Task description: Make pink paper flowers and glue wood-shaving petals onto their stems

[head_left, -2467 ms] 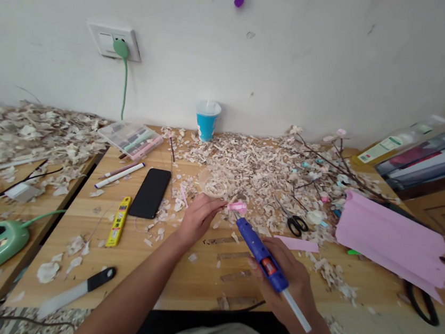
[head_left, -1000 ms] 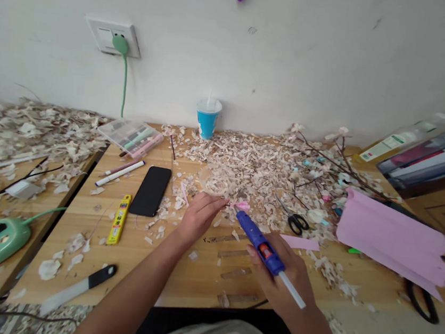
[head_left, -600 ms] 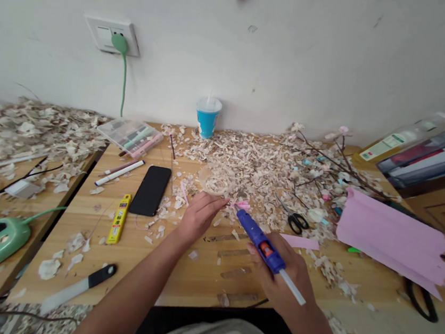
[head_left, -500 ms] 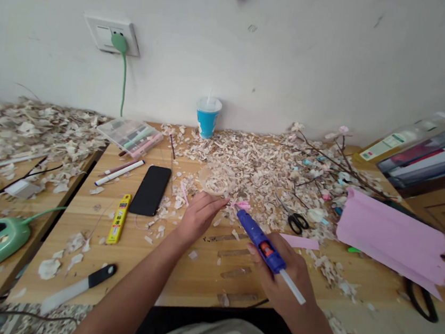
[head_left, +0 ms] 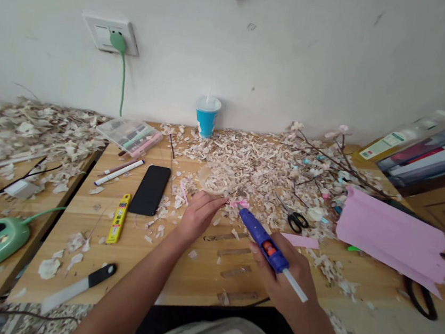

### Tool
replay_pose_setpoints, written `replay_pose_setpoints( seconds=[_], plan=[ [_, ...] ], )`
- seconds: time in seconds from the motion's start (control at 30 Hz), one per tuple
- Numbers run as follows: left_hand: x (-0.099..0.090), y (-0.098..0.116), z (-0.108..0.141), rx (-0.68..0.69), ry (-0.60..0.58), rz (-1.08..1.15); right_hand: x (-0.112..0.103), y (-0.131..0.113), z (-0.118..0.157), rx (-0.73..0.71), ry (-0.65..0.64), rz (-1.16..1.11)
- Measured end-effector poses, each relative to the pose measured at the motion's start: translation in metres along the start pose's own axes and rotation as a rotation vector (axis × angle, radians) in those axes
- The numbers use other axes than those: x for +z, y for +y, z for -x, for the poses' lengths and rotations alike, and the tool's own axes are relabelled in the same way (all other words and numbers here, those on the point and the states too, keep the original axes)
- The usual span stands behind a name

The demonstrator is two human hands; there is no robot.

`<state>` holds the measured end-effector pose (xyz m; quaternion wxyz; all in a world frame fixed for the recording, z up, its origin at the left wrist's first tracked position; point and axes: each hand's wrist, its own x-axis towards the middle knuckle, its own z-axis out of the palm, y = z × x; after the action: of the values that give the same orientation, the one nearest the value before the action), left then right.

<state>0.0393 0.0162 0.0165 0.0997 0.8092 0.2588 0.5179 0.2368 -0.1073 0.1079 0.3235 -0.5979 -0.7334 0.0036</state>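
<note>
From left on table (head_left: 189,281): yellow box (head_left: 118,219), 标准 readable; black phone (head_left: 149,190). My left fingers (head_left: 213,205), palm turned down, pinch pink piece (head_left: 243,202) over table; pale flakes (head_left: 255,162) crowd behind. My right fingers (head_left: 289,246) grip blue glue gun (head_left: 254,228), nozzle at piece, contact unclear. Then scissors (head_left: 297,221), pink sheet (head_left: 391,234).

The left hand (head_left: 199,216) pinches, fingers (head_left: 215,205) pointing rightward. The right hand (head_left: 294,270) curls tightly. Both forearms (head_left: 139,281) slant inward.
</note>
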Motion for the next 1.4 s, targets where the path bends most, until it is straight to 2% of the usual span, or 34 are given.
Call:
replay_pose_setpoints(
  seconds=[0.33, 0.63, 0.87, 1.13, 1.4],
  plan=[
    [0.0016, -0.0019, 0.001, -0.003, 0.002, 0.0, -0.0052, -0.0013, 0.0045, 0.091, 0.013, -0.229],
    [0.0007, -0.0011, 0.002, 0.005, -0.014, 0.005, 0.0007, -0.0068, 0.0054, 0.226, 0.004, -0.217],
    [-0.0005, -0.0033, 0.0021, 0.011, -0.039, 0.015, -0.0012, -0.0072, 0.0054, 0.233, 0.019, -0.2],
    [-0.0008, -0.003, 0.0022, 0.026, -0.06, 0.0, -0.0005, -0.0081, 0.0046, 0.157, -0.038, -0.16],
    [0.0002, -0.005, 0.0047, 0.028, -0.079, -0.018, 0.0027, -0.0085, 0.0065, 0.123, -0.041, -0.121]
  ],
)
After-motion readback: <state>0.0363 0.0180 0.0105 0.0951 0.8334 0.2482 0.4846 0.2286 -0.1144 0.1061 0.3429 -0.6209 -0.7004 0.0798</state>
